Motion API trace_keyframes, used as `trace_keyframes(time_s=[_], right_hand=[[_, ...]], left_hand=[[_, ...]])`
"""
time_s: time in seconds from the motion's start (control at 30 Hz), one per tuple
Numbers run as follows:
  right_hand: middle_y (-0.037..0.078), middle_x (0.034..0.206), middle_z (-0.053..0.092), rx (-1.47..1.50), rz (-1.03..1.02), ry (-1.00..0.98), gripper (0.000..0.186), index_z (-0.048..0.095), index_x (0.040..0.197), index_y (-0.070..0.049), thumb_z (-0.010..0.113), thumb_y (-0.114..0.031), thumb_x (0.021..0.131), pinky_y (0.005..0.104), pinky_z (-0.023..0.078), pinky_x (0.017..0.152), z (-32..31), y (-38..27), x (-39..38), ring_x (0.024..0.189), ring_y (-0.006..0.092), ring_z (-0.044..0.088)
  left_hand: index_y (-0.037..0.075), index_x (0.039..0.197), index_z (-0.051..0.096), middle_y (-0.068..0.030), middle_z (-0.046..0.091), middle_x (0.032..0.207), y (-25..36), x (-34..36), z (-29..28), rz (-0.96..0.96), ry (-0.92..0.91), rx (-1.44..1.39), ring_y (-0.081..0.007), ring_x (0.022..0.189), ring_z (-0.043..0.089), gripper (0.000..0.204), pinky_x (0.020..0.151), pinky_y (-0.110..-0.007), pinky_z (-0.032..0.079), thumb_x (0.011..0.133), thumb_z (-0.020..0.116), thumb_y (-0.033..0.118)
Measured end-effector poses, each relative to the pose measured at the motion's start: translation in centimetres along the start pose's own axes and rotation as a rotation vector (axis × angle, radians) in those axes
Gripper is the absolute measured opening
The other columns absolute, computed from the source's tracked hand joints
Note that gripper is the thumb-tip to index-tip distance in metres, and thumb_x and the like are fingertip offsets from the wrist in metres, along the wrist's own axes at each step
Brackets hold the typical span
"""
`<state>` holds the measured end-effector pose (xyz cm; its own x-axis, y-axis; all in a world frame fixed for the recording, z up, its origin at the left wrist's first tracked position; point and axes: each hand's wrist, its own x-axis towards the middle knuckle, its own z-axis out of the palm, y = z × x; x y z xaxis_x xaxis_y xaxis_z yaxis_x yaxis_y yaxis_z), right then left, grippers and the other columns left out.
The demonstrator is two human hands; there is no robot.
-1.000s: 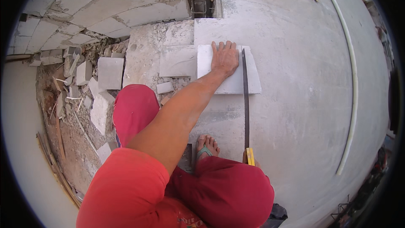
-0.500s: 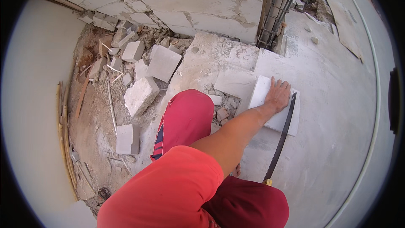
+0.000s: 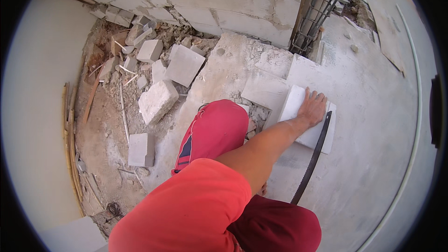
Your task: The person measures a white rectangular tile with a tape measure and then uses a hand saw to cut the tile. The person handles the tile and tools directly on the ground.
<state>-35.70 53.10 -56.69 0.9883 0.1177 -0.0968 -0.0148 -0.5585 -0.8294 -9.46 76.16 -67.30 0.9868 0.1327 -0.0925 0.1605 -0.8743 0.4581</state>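
Observation:
A white lightweight concrete block [image 3: 291, 105] lies on the pale floor slab to the right of my knees. My left hand [image 3: 312, 108] holds it down, the fingers reaching to its far edge. Close to the right of this hand, a curved dark hand saw [image 3: 311, 165] crosses the block near its right end, teeth along the blade. The saw's tip points away from me. Its handle is hidden behind my right knee [image 3: 284, 226], and my right hand does not show.
Broken blocks [image 3: 158, 100] and rubble lie on the left, beside bamboo poles [image 3: 71, 149] along a plain wall. A block wall [image 3: 228, 2] stands ahead, with a steel rebar cage [image 3: 315, 16] at its right end. A pale pipe [image 3: 413, 147] runs along the far right.
The saw has slid back toward me; its yellow handle end, visible before, is now behind my knee. My left hand stays on the block. The whole view has shifted slightly.

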Motion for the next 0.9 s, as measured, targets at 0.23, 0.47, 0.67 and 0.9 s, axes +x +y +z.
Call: trace_keyframes(time_s=[0.23, 0.47, 0.67, 0.9], right_hand=[[0.011, 0.081, 0.059, 0.002, 0.021, -0.035, 0.021, 0.062, 0.102, 0.003, 0.055, -0.016, 0.111, 0.0384, 0.045, 0.067, 0.8, -1.0, 7.7, 0.072, 0.0204, 0.053], [0.013, 0.08, 0.058, 0.081, 0.044, 0.129, 0.018, 0.061, 0.101, 0.003, 0.058, -0.012, 0.11, 0.0386, 0.046, 0.064, 1.7, -0.8, -3.8, 0.066, 0.0237, 0.051], [0.015, 0.082, 0.064, 0.127, 0.064, -0.022, 0.018, 0.067, 0.111, 0.003, 0.06, -0.013, 0.108, 0.0417, 0.049, 0.061, 0.2, -1.0, 4.6, 0.062, 0.0287, 0.059], [0.018, 0.083, 0.068, -0.111, 0.06, 0.07, 0.03, 0.068, 0.131, 0.001, 0.066, -0.014, 0.104, 0.0414, 0.055, 0.064, -1.9, 2.0, -4.0, 0.068, 0.0331, 0.069]], left_hand=[[0.003, 0.132, 0.065, -0.0158, 0.063, 0.139, -0.1, 0.3, 0.1, -0.001, 0.0, 0.01, -0.0401, 0.139, 0.053, 0.035, 0.129, -0.066, 0.022, 0.107, 0.05, 0.022], [0.004, 0.133, 0.065, -0.0162, 0.063, 0.138, -0.1, 0.1, 0.7, 0.0, 0.025, 0.034, -0.0383, 0.138, 0.053, 0.037, 0.128, -0.065, 0.023, 0.11, 0.049, 0.026], [0.005, 0.138, 0.064, -0.0152, 0.063, 0.137, -1.5, 0.1, 1.1, 0.016, 0.058, 0.056, -0.0375, 0.137, 0.053, 0.041, 0.127, -0.064, 0.024, 0.111, 0.048, 0.031], [0.006, 0.142, 0.064, -0.0139, 0.063, 0.139, -0.2, 0.9, 1.2, 0.013, 0.038, 0.068, -0.036, 0.137, 0.052, 0.044, 0.127, -0.063, 0.024, 0.111, 0.048, 0.034]])
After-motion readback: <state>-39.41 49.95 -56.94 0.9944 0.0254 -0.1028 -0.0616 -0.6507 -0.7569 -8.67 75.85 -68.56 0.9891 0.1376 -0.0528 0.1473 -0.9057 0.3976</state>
